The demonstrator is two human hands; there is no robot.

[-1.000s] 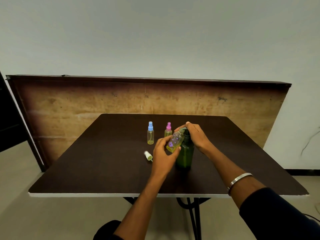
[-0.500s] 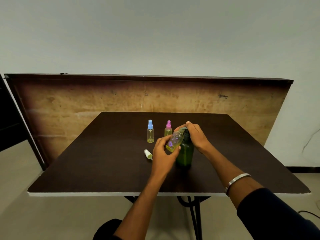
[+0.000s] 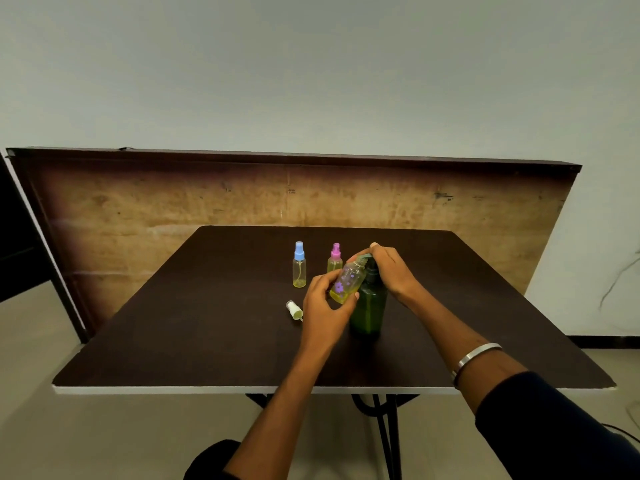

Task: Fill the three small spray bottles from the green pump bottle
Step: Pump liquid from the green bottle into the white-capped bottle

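Your left hand (image 3: 323,306) grips the uncapped small bottle (image 3: 347,283), fingers and thumb curled round its lower half. The bottle is tilted, mouth up-right against the pump spout; it has purple flower print and yellow liquid in the bottom.

Your right hand (image 3: 389,270) sits over the pump head of the green pump bottle (image 3: 369,306), fingers curled on top. The green bottle stands upright on the table (image 3: 173,323), just right of frame centre.

The white spray cap (image 3: 294,309) lies on its side on the table, just left of your left hand.

The blue-capped bottle (image 3: 299,265) and pink-capped bottle (image 3: 335,258) stand upright behind, both capped, with yellow liquid inside. A metal bangle (image 3: 476,355) is on your right wrist.
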